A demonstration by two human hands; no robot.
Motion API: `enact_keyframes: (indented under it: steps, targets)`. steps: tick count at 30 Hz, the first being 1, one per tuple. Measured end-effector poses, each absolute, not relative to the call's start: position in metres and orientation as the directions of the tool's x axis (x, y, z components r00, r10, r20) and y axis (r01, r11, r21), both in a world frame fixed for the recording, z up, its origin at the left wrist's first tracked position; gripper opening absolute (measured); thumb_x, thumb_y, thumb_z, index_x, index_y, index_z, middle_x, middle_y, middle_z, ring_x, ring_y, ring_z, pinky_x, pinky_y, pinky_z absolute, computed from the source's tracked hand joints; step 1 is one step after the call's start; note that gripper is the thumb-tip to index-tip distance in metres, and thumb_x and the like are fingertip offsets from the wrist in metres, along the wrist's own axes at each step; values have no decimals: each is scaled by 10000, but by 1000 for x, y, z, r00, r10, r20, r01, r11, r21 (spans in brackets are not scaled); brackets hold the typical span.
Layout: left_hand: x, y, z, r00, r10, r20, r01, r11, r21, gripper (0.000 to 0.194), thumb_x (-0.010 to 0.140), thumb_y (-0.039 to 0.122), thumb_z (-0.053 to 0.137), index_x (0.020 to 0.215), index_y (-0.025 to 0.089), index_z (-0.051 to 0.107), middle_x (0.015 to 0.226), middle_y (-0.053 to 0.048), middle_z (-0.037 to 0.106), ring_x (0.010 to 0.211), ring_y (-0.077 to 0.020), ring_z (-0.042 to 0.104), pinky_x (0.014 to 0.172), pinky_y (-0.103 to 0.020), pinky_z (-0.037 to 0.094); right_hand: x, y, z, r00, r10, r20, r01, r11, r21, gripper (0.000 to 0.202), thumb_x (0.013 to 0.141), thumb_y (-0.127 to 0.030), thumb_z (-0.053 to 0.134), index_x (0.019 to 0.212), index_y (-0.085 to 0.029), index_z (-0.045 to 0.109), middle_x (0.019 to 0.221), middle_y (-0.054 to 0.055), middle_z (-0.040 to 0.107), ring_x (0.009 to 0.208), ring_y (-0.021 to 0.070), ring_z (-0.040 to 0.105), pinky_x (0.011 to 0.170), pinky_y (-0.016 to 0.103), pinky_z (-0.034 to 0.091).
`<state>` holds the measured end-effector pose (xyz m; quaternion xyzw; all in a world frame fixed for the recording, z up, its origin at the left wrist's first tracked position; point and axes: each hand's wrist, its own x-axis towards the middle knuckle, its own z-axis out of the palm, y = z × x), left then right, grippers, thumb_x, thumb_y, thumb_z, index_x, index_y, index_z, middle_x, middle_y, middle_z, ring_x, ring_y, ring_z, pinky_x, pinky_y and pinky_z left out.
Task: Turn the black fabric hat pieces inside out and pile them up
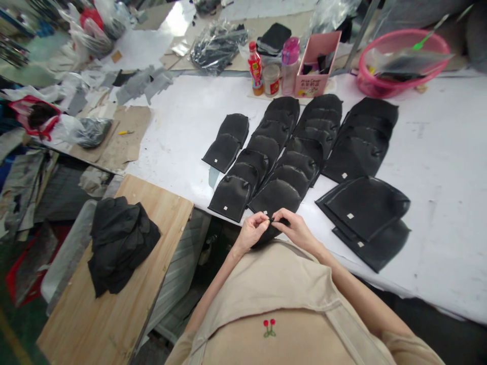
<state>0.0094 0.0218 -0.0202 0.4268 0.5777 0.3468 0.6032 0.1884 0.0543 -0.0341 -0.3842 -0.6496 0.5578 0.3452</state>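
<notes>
At the table's front edge, close to my body, both hands meet over a black leather-like piece [268, 234]. My left hand [252, 230] pinches its upper edge between thumb and fingertips. From the other side my right hand [294, 229] pinches the same small spot, fingertips almost touching the left ones. Most of the piece hangs below my hands, partly hidden by them and the apron. Just beyond lie overlapping rows of similar black pieces [279, 195] with rounded ends, some bearing a small white square. To the right rests a loose stack of black pieces [367, 208].
Along the back stand a red-capped bottle [255, 71], a jar [271, 81], a pink-lidded bottle [289, 68], a pink box [317, 66] and a pink basin [403, 63]. At left, black cloth [119, 241] lies on a wooden board [152, 274]. Plastic bags and scraps cover the far left.
</notes>
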Motion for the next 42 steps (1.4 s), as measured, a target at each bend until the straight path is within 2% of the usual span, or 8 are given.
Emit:
enact_keyframes:
  steps: [3,7,15,21,29,37,42]
  targets:
    - [7,20,-18,140,885,-445,27,445,895,213,847,364,592,848,154,624,719,17,583,646,-93,503,615,-199,382,187,56,-32,-421,902,-95,137,-40,-990,113,863,-284,612,801,-198,573,838,21,634,798,168,585,724,289,458]
    - [4,17,-17,194,848,-493,-57,511,857,289,767,354,710,959,151,635,864,-27,657,735,-125,588,703,-233,445,189,58,-31,-427,888,-174,135,-127,-983,134,844,-306,614,790,-190,576,816,19,629,772,167,570,705,287,449]
    - [2,18,-19,196,832,-520,-76,541,837,317,724,365,760,908,127,662,839,-45,684,704,-138,628,695,-253,467,189,60,-30,-435,867,-243,78,-233,-969,188,796,-339,653,737,-190,554,798,17,619,773,164,572,726,291,453]
    - [0,18,-19,230,818,-527,-101,558,824,290,725,337,767,892,124,663,823,-28,678,694,-115,614,685,-231,447,189,59,-30,-440,850,-291,-11,-329,-944,266,750,-361,702,669,-183,522,856,31,622,817,163,589,762,300,462]
    - [1,19,-14,259,784,-565,-116,606,787,310,709,361,777,862,125,648,782,-20,666,661,-112,599,651,-230,435,190,61,-25,-484,791,-376,-71,-463,-883,276,715,-313,719,646,-176,489,894,37,634,788,147,589,703,274,447]
    - [5,20,-9,237,802,-548,-72,577,813,345,691,391,780,819,122,605,727,-1,615,605,-88,542,581,-209,386,190,60,-24,-482,793,-372,-83,-464,-882,256,704,-288,707,629,-179,488,855,25,628,771,146,580,687,274,437]
    - [5,20,-8,223,816,-533,-1,547,837,338,701,389,769,800,136,568,649,42,531,529,-52,435,502,-188,292,190,58,-25,-477,788,-388,-90,-483,-871,253,696,-271,712,620,-175,491,867,24,634,767,141,579,687,270,426]
